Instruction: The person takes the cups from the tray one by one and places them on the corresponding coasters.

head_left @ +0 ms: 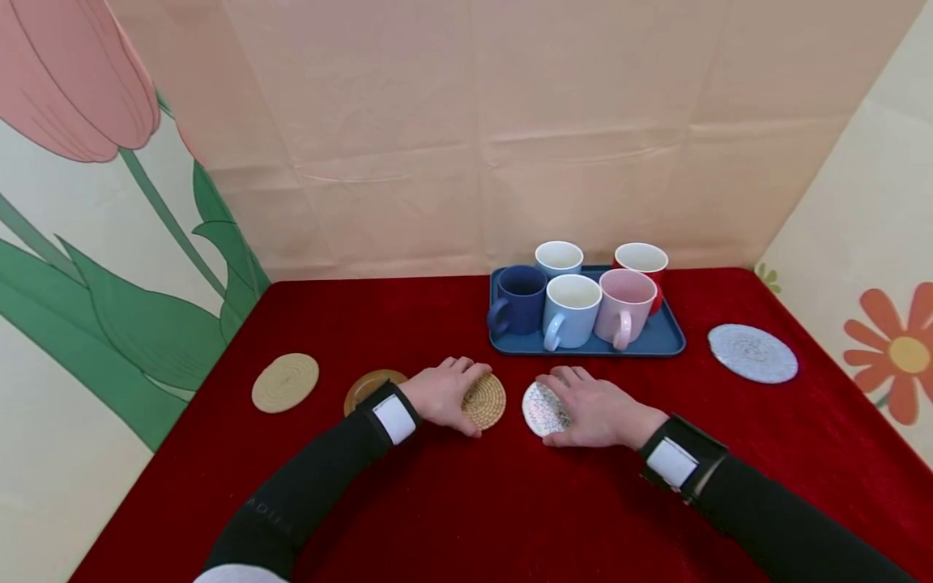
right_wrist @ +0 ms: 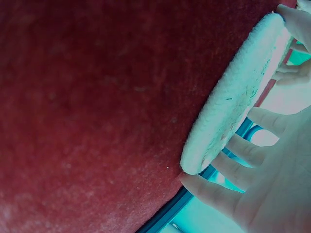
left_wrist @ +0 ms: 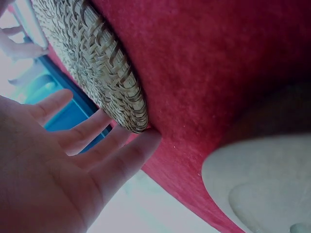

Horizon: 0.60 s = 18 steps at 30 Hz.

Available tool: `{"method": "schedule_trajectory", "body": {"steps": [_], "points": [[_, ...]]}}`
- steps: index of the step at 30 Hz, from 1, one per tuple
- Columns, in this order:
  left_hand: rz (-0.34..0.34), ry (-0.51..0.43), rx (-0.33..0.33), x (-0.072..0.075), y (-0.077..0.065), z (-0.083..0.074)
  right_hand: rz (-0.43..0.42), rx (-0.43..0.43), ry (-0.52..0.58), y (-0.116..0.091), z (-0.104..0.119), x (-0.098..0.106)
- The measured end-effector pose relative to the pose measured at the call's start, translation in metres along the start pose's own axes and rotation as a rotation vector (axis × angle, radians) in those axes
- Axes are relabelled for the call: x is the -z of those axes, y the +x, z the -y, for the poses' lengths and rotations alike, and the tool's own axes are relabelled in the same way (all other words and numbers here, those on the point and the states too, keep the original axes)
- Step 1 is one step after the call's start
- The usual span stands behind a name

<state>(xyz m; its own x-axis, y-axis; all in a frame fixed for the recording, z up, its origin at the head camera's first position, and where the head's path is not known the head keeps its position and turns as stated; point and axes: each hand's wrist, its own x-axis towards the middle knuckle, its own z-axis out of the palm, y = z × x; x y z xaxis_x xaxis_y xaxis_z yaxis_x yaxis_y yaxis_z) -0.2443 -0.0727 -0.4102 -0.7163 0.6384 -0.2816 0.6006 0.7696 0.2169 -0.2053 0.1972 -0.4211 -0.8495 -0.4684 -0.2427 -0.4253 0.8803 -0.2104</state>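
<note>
In the head view my left hand [head_left: 445,395] lies over the left part of a round woven straw coaster [head_left: 487,402]. The left wrist view shows its fingers spread and nearly straight, tips right at the rim of the woven coaster [left_wrist: 104,73]. My right hand [head_left: 594,409] spans a round white speckled coaster [head_left: 541,409]. Seen from the right wrist, the thumb is at one end of the white coaster [right_wrist: 233,97] and outstretched fingertips are along its rim. Both coasters lie on the red cloth, side by side with a small gap.
A brown wooden coaster [head_left: 372,385] is partly hidden by my left wrist. Farther left lies a beige coaster [head_left: 285,383], and at far right a pale blue-white one [head_left: 753,353]. Behind, a blue tray [head_left: 659,344] bears several mugs, including a pink mug [head_left: 624,312].
</note>
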Motion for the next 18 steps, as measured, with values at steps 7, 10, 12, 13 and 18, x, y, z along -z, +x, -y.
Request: {"method": "schedule_trajectory", "body": {"steps": [7, 10, 12, 13, 18], "points": [[0.012, 0.016, -0.007, -0.0026, -0.0012, -0.0025, 0.007, -0.007, 0.000, -0.0009, 0.0002, 0.0005], [0.013, 0.026, -0.009, -0.0030, -0.0028, -0.0042, 0.005, -0.005, 0.006, -0.0015, 0.0001, 0.0006], [0.012, 0.032, -0.010, -0.0032, -0.0036, -0.0050, 0.004, -0.003, 0.008, -0.0017, -0.0002, 0.0007], [0.013, 0.034, -0.011, -0.0030, -0.0039, -0.0054, 0.001, 0.001, 0.010, -0.0018, -0.0003, 0.0008], [0.007, 0.008, -0.024, -0.0011, -0.0050, -0.0024, 0.004, 0.002, 0.012, -0.0008, -0.0002, 0.0012]]}}
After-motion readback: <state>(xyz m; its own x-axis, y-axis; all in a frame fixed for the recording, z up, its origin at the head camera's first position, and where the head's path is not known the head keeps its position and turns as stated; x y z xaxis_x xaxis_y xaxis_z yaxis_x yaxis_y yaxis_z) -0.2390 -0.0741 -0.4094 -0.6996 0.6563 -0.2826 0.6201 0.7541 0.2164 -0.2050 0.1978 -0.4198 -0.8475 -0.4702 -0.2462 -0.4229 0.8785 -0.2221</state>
